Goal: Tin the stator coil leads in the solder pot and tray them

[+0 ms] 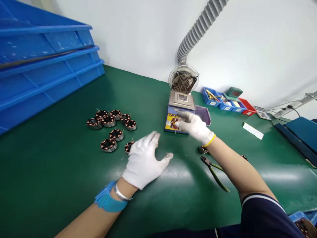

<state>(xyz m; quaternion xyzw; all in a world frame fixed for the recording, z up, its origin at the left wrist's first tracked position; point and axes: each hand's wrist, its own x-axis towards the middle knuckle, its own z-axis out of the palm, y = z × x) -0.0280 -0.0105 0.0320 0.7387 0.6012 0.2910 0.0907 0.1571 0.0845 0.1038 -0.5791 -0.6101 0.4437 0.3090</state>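
My left hand (145,160), in a white glove, is over the green bench with thumb and fingers apart and nothing between them. Just beside it, a copper-wound stator (128,146) is partly hidden by the glove. Gloved in white with a yellow cuff, my right hand (194,127) holds another stator (174,123) at its fingertips, in front of the yellow label of a small metal machine (182,99); the fingers are slightly blurred. Several more stators (109,121) lie in a loose group to the left. Below my right wrist are one stator (203,149) and green-handled cutting pliers (215,172).
Large blue crates (49,72) are stacked at the left. A fan (183,82) with a grey duct (195,31) stands behind the machine, a purple bin (204,115) beside it. Small blue bins (210,100) and a red bin (247,107) line the wall. A white strip (253,130) lies at the right.
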